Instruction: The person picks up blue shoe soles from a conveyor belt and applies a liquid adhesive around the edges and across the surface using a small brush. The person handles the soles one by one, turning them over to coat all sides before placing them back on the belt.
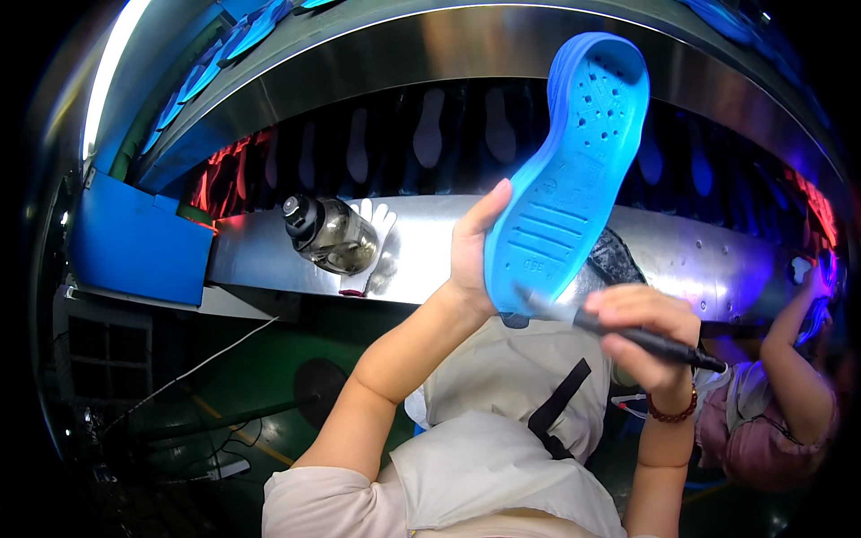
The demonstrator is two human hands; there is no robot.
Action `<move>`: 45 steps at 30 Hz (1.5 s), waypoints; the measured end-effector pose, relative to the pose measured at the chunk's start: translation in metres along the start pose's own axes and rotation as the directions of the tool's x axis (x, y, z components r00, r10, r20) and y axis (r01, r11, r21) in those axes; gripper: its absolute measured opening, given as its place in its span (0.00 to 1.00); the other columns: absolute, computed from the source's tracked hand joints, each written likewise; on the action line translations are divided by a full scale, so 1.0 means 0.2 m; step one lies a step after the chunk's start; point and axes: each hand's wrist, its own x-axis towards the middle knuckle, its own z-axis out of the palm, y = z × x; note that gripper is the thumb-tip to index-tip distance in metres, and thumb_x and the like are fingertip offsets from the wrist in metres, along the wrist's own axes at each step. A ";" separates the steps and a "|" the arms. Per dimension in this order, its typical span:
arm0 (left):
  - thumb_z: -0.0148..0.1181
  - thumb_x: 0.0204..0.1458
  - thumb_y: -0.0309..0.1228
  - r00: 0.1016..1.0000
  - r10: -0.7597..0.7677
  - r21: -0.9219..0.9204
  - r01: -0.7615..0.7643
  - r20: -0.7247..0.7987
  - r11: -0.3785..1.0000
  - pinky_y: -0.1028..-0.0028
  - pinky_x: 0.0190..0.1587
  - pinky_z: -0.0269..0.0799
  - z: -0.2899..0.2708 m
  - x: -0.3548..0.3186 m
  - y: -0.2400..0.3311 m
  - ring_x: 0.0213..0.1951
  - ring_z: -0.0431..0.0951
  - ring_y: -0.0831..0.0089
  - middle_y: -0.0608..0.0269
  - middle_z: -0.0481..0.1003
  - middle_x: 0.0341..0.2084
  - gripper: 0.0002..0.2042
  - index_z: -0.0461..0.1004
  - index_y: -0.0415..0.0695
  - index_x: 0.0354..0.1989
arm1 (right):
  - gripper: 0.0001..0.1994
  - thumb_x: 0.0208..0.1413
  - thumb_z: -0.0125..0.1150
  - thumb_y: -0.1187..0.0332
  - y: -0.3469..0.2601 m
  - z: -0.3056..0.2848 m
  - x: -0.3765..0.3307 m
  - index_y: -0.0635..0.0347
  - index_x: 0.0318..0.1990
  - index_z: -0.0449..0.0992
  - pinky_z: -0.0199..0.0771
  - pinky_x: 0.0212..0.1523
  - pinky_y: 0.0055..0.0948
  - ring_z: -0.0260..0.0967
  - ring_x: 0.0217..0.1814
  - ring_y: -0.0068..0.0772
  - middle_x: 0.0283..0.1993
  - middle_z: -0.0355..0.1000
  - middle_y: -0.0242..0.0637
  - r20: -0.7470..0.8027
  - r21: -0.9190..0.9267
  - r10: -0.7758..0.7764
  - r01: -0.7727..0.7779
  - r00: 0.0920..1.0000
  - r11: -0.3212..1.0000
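Observation:
My left hand point(475, 247) grips a bright blue shoe sole point(563, 193) by its left edge, near the lower end. The sole is tilted up with its recessed inner face toward me; small holes mark the upper part and raised bars cross the lower part. Closed around a black-handled brush point(650, 342) is my right hand point(647, 323), which wears a beaded bracelet. The pale tip of the brush, smeared by motion, is at the sole's lower end; I cannot tell whether it touches. Partly hidden behind the sole lies a dark, shiny object point(617, 257) on the metal ledge.
On the metal ledge point(421, 260) a dark-lidded bottle point(336, 238) stands beside a white glove point(381, 220). Beyond runs a dark channel with several sole shapes point(430, 130) and red glowing ends. A blue box point(139, 233) is at left; another person's arm point(785, 327) reaches in at right.

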 end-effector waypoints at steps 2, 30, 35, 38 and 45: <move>0.41 0.56 0.44 0.999 -0.052 -0.011 0.051 -0.008 0.999 0.64 0.50 0.67 0.01 0.01 0.01 0.44 0.73 0.62 0.49 0.70 0.45 0.25 0.64 0.35 0.52 | 0.09 0.37 0.62 0.78 0.01 0.03 0.01 0.64 0.31 0.75 0.73 0.43 0.31 0.74 0.40 0.38 0.34 0.75 0.42 0.095 -0.127 -0.027 0.039 0.995 0.991; 0.53 0.50 0.44 0.833 -0.416 0.667 0.546 -0.365 0.507 0.71 0.46 0.68 0.10 -0.14 0.16 0.44 0.72 0.64 0.48 0.69 0.45 0.27 0.64 0.35 0.52 | 0.11 0.42 0.64 0.74 -0.06 -0.32 -0.01 0.64 0.36 0.76 0.74 0.38 0.26 0.75 0.37 0.37 0.36 0.75 0.43 0.499 -0.318 0.261 -0.105 0.827 0.942; 0.49 0.52 0.40 0.879 -0.433 0.267 0.474 -0.200 0.839 0.60 0.46 0.70 -0.01 -0.09 0.02 0.49 0.68 0.61 0.48 0.64 0.50 0.28 0.54 0.40 0.59 | 0.11 0.43 0.62 0.77 -0.08 -0.20 -0.01 0.62 0.37 0.78 0.66 0.19 0.14 0.66 0.19 0.15 0.30 0.76 0.38 0.187 0.118 0.329 -0.354 0.926 0.928; 0.50 0.51 0.43 0.884 -0.410 0.192 0.453 -0.226 0.871 0.49 0.45 0.70 -0.02 -0.08 -0.01 0.48 0.69 0.53 0.46 0.63 0.50 0.29 0.54 0.43 0.60 | 0.08 0.47 0.59 0.74 0.13 -0.22 -0.03 0.64 0.36 0.77 0.57 0.14 0.12 0.59 0.14 0.12 0.21 0.71 0.29 -0.056 0.107 0.492 -0.484 0.869 0.868; 0.52 0.50 0.42 0.889 -0.384 0.214 0.437 -0.248 0.873 0.61 0.50 0.68 -0.19 -0.05 -0.05 0.50 0.69 0.59 0.47 0.64 0.51 0.31 0.55 0.36 0.58 | 0.08 0.48 0.57 0.76 0.45 -0.07 -0.14 0.66 0.36 0.76 0.60 0.16 0.13 0.64 0.19 0.15 0.29 0.74 0.37 -0.496 -0.328 -0.050 -0.133 0.867 0.935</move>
